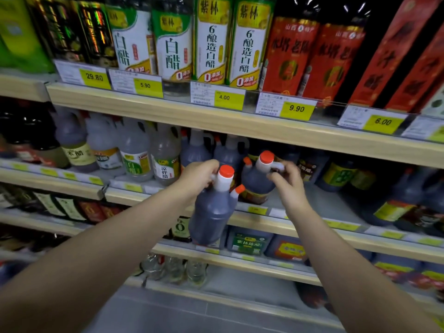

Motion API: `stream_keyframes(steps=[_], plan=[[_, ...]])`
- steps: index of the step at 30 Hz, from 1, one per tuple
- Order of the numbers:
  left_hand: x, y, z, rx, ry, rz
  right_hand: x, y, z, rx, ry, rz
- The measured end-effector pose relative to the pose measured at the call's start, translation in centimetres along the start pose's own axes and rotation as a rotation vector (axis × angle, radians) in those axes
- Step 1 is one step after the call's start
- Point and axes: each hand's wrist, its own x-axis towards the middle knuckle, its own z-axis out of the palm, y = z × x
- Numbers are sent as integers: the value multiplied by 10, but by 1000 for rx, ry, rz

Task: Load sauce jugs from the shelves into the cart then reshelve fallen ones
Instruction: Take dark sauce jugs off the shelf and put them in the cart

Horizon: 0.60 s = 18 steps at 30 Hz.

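My left hand [199,174] grips the white handle of a dark sauce jug [211,212] with an orange cap; the jug hangs in the air in front of the shelf edge. My right hand [287,181] curls around the handle of a second dark jug [258,181] with an orange cap, which stands on the middle shelf [324,200]. More dark jugs [197,150] of the same kind stand behind these two. No cart is in view.
Price-tagged wooden shelves fill the view. White vinegar bottles [173,44] and red-labelled dark bottles [290,56] stand on the upper shelf. Pale vinegar jugs [137,152] are left of my hands, dark jugs [396,203] right. Lower shelves hold boxed jugs [249,241] and small glass bottles [173,267].
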Motion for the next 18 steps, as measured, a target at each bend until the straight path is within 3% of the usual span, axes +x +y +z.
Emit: stream_keyframes(steps=[6,11,18], plan=[[1,2,-1,3,16,-18,9,24,13,136,115,95],[3,6,1,-2,3,-24,22,32,15,25,209,89],[3,15,4,0,-25,-37,29,33,13,-82,211,117]])
